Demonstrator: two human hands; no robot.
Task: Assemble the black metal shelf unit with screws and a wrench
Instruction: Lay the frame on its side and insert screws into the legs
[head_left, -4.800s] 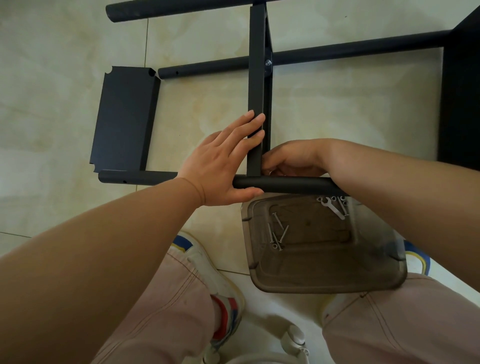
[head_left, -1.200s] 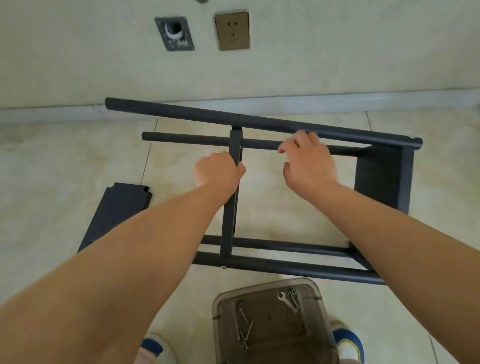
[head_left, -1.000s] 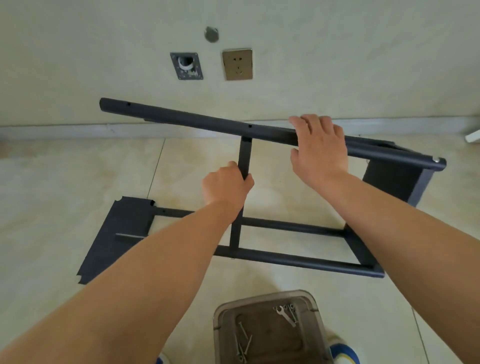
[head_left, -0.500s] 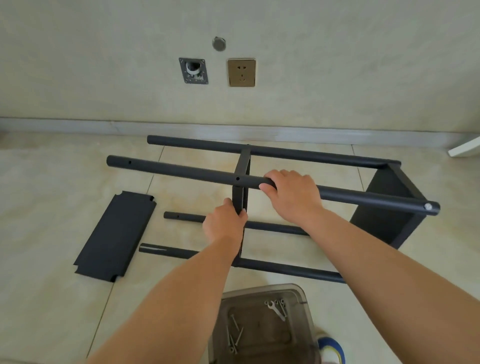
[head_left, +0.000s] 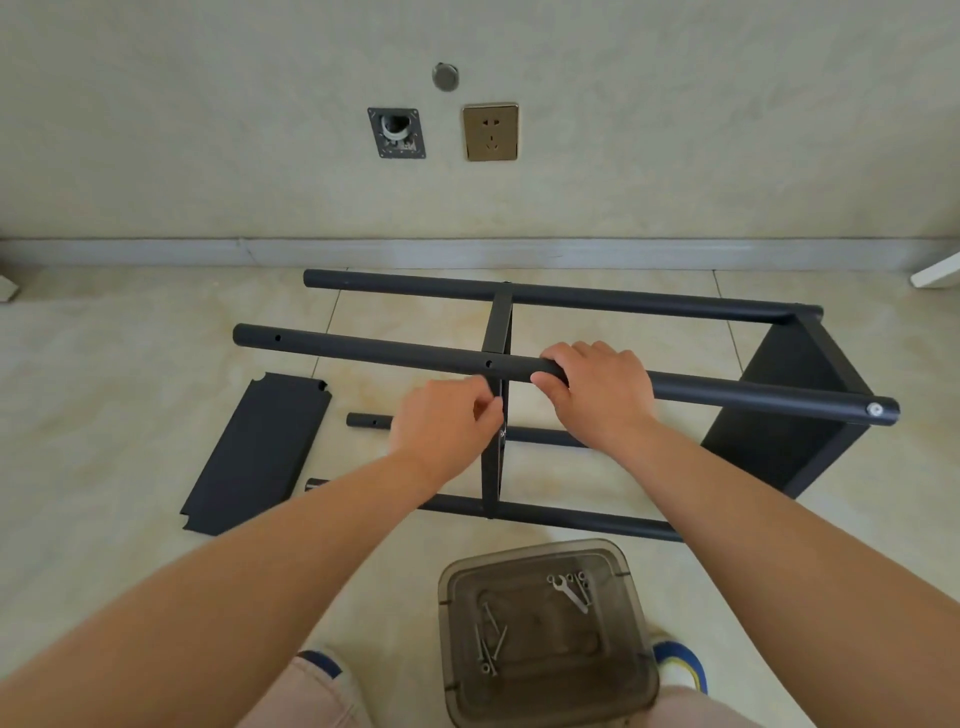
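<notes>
The black shelf frame (head_left: 675, 306) lies on its side on the tiled floor, its four round posts running left to right. My right hand (head_left: 597, 389) grips the near upper post (head_left: 363, 351) just right of the middle shelf panel (head_left: 496, 332). My left hand (head_left: 447, 421) pinches the front edge of that upright middle panel just below the post. A closed end panel (head_left: 795, 415) joins the posts at the right. A loose black shelf panel (head_left: 260, 452) lies flat at the left. Screws (head_left: 488, 647) and a small wrench (head_left: 569, 592) sit in a smoky plastic box (head_left: 639, 649).
The wall with a socket (head_left: 491, 132) and a grey skirting board runs behind the frame. My shoes (head_left: 680, 665) and knees flank the box at the bottom edge. A white object (head_left: 935, 270) pokes in at the far right.
The frame has been tipped up from flat onto its side and lowered. My right hand slid along the upper post towards the middle panel; my left hand stayed on that panel's edge.
</notes>
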